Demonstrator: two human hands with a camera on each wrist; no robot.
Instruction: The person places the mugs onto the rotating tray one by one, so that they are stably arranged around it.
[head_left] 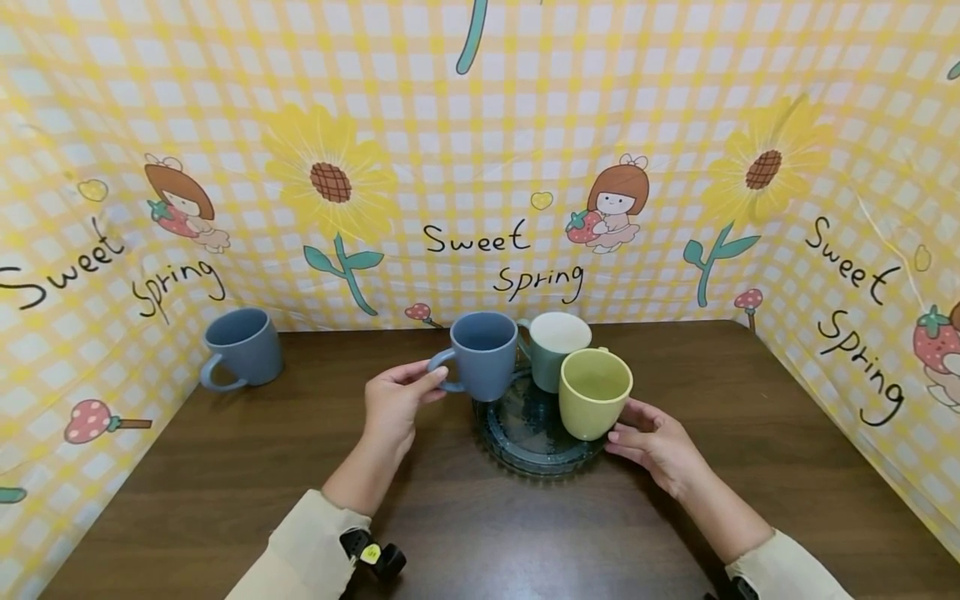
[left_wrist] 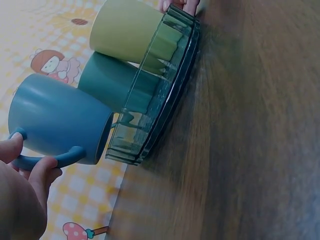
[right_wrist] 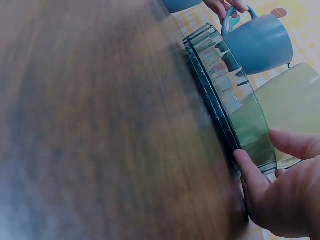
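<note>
Blue mug (head_left: 483,371) is up in the air, roughly upright, right by the left edge of the tray (head_left: 525,457) on the counter (head_left: 525,542). Left hand (head_left: 393,404) has the handle (left_wrist: 70,157) pinched between thumb and fingers (left_wrist: 47,164), and that's where I'd grab it too. Looks ceramic to me, so probably stiff, a bit heavy, slick-sided and chippable; a light pinch might let it tip. Right hand (head_left: 663,450) is at the tray's rim beside the yellow mug (head_left: 596,412), fingers partly spread; can't tell if they're gripping or just resting.
</note>
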